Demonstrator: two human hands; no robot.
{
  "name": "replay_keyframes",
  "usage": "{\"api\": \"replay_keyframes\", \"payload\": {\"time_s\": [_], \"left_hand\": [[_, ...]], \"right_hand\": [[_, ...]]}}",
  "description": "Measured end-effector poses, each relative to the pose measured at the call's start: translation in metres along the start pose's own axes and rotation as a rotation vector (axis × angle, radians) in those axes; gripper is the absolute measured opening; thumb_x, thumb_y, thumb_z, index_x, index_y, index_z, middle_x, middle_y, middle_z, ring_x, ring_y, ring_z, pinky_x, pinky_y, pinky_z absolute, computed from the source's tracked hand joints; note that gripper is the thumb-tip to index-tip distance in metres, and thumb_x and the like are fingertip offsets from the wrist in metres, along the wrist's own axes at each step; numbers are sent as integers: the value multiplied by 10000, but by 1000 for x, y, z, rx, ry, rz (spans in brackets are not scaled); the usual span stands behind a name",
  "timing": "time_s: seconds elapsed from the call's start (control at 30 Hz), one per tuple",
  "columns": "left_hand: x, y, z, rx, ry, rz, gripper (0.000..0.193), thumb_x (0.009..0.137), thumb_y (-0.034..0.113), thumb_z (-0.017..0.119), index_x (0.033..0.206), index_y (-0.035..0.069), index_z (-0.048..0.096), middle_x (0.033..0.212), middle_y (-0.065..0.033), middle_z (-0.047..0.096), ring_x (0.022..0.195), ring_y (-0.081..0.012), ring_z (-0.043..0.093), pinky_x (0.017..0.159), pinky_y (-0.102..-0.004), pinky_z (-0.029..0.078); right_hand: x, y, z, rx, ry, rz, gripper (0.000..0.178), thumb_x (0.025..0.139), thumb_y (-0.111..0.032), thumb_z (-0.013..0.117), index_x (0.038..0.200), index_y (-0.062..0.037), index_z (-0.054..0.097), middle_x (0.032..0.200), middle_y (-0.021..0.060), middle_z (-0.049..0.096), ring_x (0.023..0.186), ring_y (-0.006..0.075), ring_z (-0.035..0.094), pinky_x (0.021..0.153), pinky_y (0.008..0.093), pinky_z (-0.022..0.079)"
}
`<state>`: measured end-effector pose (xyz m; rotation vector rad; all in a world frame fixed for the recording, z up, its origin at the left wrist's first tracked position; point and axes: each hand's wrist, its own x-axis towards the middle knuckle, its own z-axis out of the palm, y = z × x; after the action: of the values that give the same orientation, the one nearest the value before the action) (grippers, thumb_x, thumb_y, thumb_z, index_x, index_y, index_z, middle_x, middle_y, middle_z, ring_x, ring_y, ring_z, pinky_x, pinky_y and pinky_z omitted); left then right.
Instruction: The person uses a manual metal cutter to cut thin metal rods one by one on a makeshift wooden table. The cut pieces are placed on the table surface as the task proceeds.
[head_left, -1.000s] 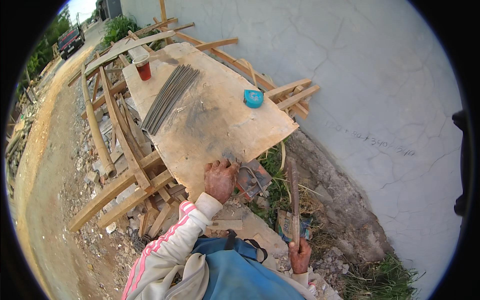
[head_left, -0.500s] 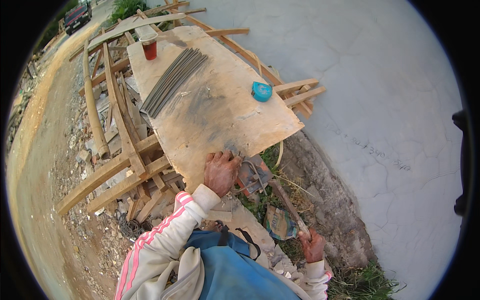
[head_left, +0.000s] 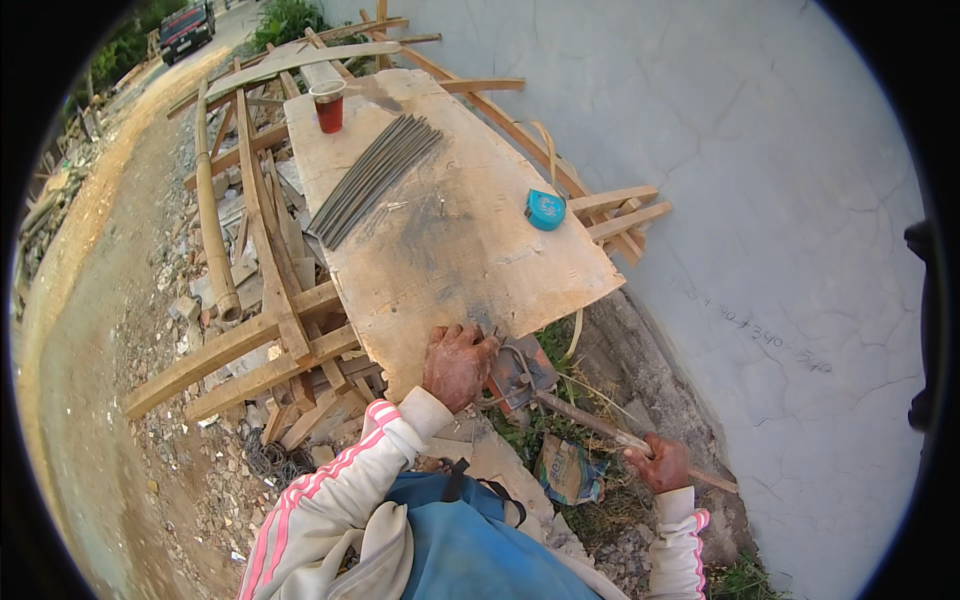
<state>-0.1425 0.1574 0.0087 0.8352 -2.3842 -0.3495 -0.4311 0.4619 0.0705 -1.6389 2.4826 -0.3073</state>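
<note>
- The brown bar (head_left: 585,413) is held by the right grip (head_left: 660,463), with the fingers wrapped round it partway along.
- The bar's long axis is slanted: one end is pointed up and leftward from the right grip, toward the reddish block (head_left: 545,374); the other is extended down and rightward, past the knuckles.
- The left grip (head_left: 460,367) is set at the near edge of the table (head_left: 500,270), its fingers curled; whether anything is pinched beneath them cannot be told.
- Just right of the left grip, the curved metal rod (head_left: 527,380) is seen over the reddish block, near the bar's upper end.
- Beyond the left grip and to its left, grey rods (head_left: 375,180) are laid side by side, slanted from near left to far right.
- Beyond the left grip and to its right, a teal tape measure (head_left: 545,210) is placed.
- Farthest from both grips, a cup of red liquid (head_left: 329,112) is stood upright.
</note>
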Motion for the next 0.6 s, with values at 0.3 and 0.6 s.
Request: {"api": "replay_keyframes", "payload": {"time_s": [0.3,0.6], "left_hand": [[0,-1,3,10,72,60,229,827,147,714,1045,157,782,965,-67,680,915,-281,627,841,-446,452],[0,-1,2,-11,57,34,224,840,143,717,1053,162,783,956,-59,673,907,-277,624,853,-439,439]], "right_hand": [[35,14,-17,-91,-5,-141,643,852,-659,731,697,-51,594,597,166,590,568,404,606,551,496,465],[45,15,-17,-101,9,-200,649,848,-664,737,683,-56,583,577,151,572,540,381,597,530,490,453]]}}
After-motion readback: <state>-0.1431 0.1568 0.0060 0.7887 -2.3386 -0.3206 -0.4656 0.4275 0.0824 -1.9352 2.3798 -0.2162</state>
